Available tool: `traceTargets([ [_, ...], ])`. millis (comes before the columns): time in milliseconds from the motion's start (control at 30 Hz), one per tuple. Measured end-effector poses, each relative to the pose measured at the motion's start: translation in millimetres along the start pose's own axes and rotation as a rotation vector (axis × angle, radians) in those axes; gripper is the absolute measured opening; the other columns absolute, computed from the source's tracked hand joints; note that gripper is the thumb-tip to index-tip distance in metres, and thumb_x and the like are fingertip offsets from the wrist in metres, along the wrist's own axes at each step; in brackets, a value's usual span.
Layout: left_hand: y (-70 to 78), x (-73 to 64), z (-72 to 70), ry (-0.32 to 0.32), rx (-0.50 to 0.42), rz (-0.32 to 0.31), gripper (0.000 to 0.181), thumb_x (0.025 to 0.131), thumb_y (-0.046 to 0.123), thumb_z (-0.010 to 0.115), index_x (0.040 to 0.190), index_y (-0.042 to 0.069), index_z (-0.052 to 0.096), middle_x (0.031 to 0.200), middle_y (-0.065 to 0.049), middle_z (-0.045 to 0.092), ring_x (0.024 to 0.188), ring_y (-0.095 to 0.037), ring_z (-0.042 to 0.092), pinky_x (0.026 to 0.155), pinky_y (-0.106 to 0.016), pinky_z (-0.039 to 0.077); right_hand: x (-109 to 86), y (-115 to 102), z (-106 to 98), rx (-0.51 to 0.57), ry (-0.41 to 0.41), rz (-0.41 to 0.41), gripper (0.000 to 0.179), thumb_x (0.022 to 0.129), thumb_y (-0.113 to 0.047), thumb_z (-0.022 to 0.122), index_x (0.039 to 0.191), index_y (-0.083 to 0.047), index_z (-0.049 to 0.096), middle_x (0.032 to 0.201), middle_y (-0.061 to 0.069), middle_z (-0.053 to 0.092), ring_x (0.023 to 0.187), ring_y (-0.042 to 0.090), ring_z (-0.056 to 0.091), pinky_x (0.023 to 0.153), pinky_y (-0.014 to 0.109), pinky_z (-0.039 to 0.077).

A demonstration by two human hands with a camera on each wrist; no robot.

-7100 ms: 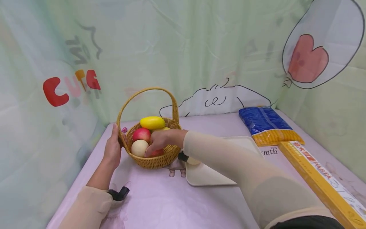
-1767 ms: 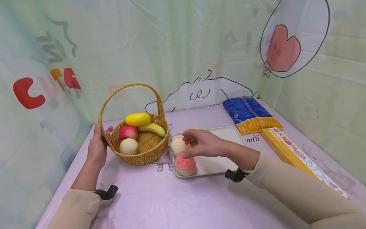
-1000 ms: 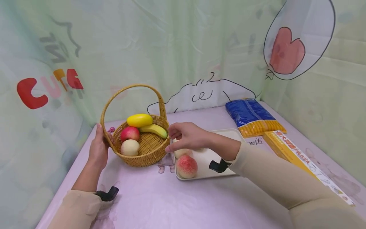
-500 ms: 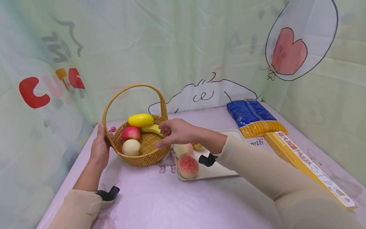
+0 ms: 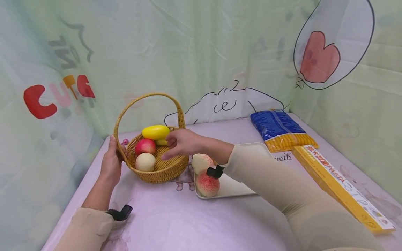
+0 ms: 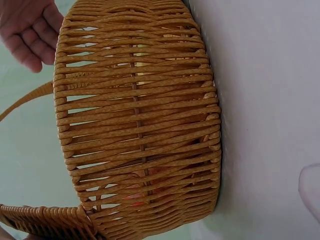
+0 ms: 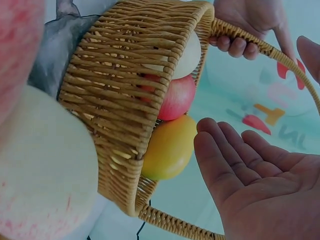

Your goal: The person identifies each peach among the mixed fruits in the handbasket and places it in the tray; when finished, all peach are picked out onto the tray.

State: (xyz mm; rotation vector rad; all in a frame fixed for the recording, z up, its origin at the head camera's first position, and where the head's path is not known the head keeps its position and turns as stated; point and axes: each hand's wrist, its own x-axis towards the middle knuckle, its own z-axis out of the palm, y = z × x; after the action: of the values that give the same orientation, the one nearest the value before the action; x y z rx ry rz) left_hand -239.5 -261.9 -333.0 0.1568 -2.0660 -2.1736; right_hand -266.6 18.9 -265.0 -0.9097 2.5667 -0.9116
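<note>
My left hand (image 5: 110,165) grips the base of the handle on a wicker basket (image 5: 164,174); its curled fingers show in the right wrist view. My right hand (image 5: 185,142) is held over the basket's right side, fingers extended and thumb apart, with nothing in it. Inside the basket lie a yellow mango (image 5: 155,132), a banana (image 5: 161,142) partly hidden by the right hand, a red apple (image 5: 145,147) and a pale peach (image 5: 145,162). In the right wrist view the fingertips come close to the mango (image 7: 170,150).
Right of the basket stands a cream tray (image 5: 233,188) bearing a red-speckled peach (image 5: 207,185), a paler peach (image 5: 200,162) and a mostly hidden yellow-orange fruit. Farther right lie a blue-and-yellow pasta bag (image 5: 282,130) and a long yellow pasta box (image 5: 333,184). Curtains surround the table.
The right hand was in the basket earlier, then over the tray's peaches, and has now moved left over the basket. The red-speckled peach now shows on the tray. The left hand keeps its grip.
</note>
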Motion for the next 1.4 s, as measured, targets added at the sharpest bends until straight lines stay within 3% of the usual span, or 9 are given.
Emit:
traceTargets([
  [367,-0.1,0.1,0.3,-0.001,-0.016,0.006,0.063,0.102,0.072,0.035,0.111,0.01,0.044,0.097,0.002,0.045,0.103,-0.017,0.044,0.101,-0.026,0.036,18.8,-7,2,-0.044,-0.002,0.007,0.078,0.085,-0.051,0.082,0.143,-0.005,0.057,0.131,0.002,0.067,0.121,0.016,0.061,0.106,0.031,0.049],
  [500,0.0,0.4,-0.2,0.002,0.001,0.003,0.064,0.101,0.073,0.033,0.108,0.01,0.043,0.098,0.001,0.044,0.104,-0.017,0.043,0.103,-0.028,0.034,27.5,-11,4,-0.044,-0.008,0.002,0.073,0.085,-0.051,0.082,0.137,-0.006,0.06,0.128,0.004,0.067,0.115,0.016,0.06,0.101,0.031,0.05],
  [900,-1.8,2.3,0.7,0.006,-0.02,0.005,0.063,0.102,0.072,0.034,0.105,0.01,0.043,0.092,0.002,0.045,0.097,-0.017,0.043,0.099,-0.029,0.033,55.9,-16,10,-0.062,-0.043,-0.018,0.076,0.088,-0.051,0.08,0.142,-0.002,0.058,0.122,0.002,0.07,0.109,0.014,0.062,0.093,0.026,0.051],
  [1167,-2.2,4.8,0.3,0.002,-0.006,0.014,0.064,0.101,0.073,0.035,0.105,0.01,0.044,0.091,0.001,0.046,0.095,-0.017,0.044,0.093,-0.027,0.037,73.7,-17,10,-0.093,-0.112,-0.04,0.068,0.09,-0.048,0.078,0.138,-0.002,0.061,0.123,0.003,0.07,0.11,0.017,0.061,0.094,0.029,0.051],
  [1400,-1.2,4.4,0.5,0.006,-0.011,0.004,0.064,0.101,0.074,0.034,0.104,0.011,0.044,0.091,0.002,0.045,0.094,-0.015,0.044,0.095,-0.027,0.036,90.8,-16,14,-0.156,-0.183,-0.06,0.071,0.091,-0.05,0.076,0.142,-0.005,0.059,0.133,0.005,0.066,0.119,0.015,0.06,0.101,0.028,0.05],
])
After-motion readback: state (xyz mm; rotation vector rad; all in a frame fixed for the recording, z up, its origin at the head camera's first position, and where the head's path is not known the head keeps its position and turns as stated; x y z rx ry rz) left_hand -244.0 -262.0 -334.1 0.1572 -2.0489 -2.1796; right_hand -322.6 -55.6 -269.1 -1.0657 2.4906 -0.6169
